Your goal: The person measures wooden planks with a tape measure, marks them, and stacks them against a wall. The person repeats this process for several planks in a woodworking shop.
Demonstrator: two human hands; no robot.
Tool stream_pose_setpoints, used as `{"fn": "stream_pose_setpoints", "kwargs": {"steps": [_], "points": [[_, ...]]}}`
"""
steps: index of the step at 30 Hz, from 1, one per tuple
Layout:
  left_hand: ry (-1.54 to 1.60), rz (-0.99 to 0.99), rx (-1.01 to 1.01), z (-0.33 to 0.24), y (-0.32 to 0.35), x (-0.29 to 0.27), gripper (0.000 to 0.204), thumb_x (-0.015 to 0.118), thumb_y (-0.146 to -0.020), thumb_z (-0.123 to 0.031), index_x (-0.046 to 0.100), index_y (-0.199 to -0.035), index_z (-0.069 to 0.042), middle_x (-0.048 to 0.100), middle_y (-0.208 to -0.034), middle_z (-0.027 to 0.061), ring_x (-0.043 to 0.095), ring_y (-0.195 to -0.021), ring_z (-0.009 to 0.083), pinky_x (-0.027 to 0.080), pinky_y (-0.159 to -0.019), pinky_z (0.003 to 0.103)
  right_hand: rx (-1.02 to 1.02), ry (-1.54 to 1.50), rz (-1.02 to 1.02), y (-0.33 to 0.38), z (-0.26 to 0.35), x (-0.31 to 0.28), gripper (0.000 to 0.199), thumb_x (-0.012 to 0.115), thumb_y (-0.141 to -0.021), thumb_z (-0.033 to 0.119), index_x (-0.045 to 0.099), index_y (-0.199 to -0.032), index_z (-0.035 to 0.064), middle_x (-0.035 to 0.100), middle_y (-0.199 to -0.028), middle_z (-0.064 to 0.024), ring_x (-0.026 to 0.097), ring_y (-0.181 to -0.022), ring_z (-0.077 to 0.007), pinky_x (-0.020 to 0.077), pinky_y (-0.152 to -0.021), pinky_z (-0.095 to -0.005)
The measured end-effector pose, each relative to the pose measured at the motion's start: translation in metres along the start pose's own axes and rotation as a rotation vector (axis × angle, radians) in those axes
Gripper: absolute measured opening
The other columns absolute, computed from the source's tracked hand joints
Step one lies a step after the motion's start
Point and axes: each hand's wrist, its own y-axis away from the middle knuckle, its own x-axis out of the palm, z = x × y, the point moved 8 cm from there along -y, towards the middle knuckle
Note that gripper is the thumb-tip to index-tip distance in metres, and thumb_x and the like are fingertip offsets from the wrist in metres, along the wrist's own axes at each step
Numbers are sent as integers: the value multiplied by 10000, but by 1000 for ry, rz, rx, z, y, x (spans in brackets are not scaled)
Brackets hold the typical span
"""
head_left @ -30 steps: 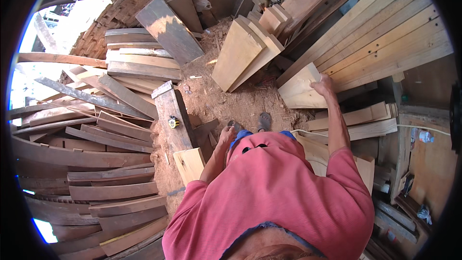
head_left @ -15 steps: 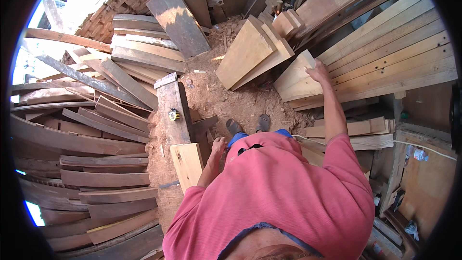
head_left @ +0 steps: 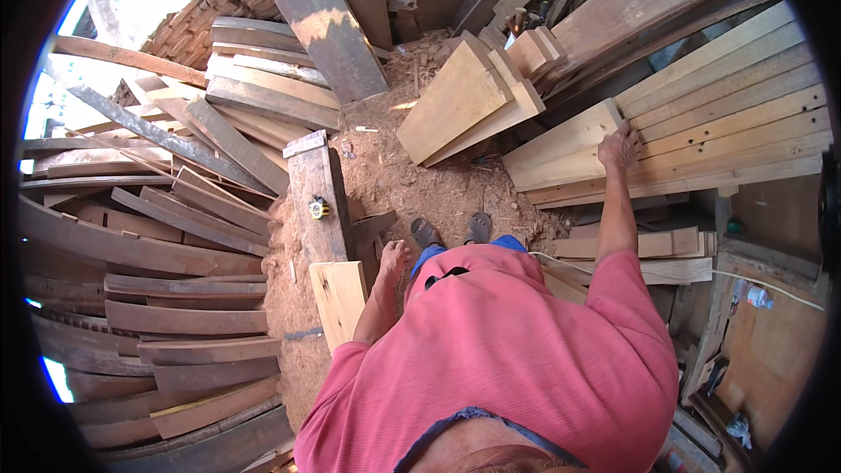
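My right hand [head_left: 618,149] is at the right end of a short, pale wooden board [head_left: 561,144], its fingers bent over the end corner. The board lies flat on a long slatted stack of planks [head_left: 723,114] with several dark holes. My left hand [head_left: 394,263] hangs low beside my body, holding nothing, its fingers loosely bent and apart. Close to it is a light wooden block [head_left: 338,298] on the end of a dark, worn beam [head_left: 314,232]. A yellow and black tape measure [head_left: 318,208] rests on that beam.
Curved planks [head_left: 188,320] are piled along the left. Broad pale boards [head_left: 451,105] stand ahead, near a leaning dark board [head_left: 333,35]. Sawdust and chips cover the ground [head_left: 385,153] around my sandals [head_left: 427,232]. A pale cord [head_left: 666,273] runs across the right side.
The short board's raised right end has come down flat onto the planks. My right hand has moved down and right with it. My left hand has shifted slightly up and left.
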Motion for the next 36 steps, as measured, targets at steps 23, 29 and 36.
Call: {"fn": "stream_pose_setpoints", "kwargs": {"steps": [23, 29, 36], "points": [[-17, -52, -6, 43, 25, 11, 386, 582, -1038, -363, 604, -1277, -61, 675, -988, 63, 632, -771, 169, 540, -687, 326, -885, -211, 817, 220, 188, 156, 452, 699, -865, 339, 690, -1187, 22, 674, -1223, -262, 626, -1184, -414, 499, -1017, -487], [104, -189, -52, 92, 71, -30, 454, 536, -1030, -383, 559, -1341, -52, 679, -1160, 126, 667, -944, 234, 547, -824, 399, -1087, -103, 1032, 321, 217, 197, 402, 704, -821, 324, 741, -1049, -5, 719, -1099, -267, 683, -1083, -416, 533, -941, -482], [538, -344, -184, 224, 117, -63, 425, 602, -995, -399, 613, -1226, -42, 695, -972, 71, 629, -745, 158, 514, -601, 318, -1077, 260, 1074, 365, 231, 235, 327, 725, -867, 255, 764, -1048, -15, 764, -933, -191, 740, -862, -274, 570, -801, -409]]}}
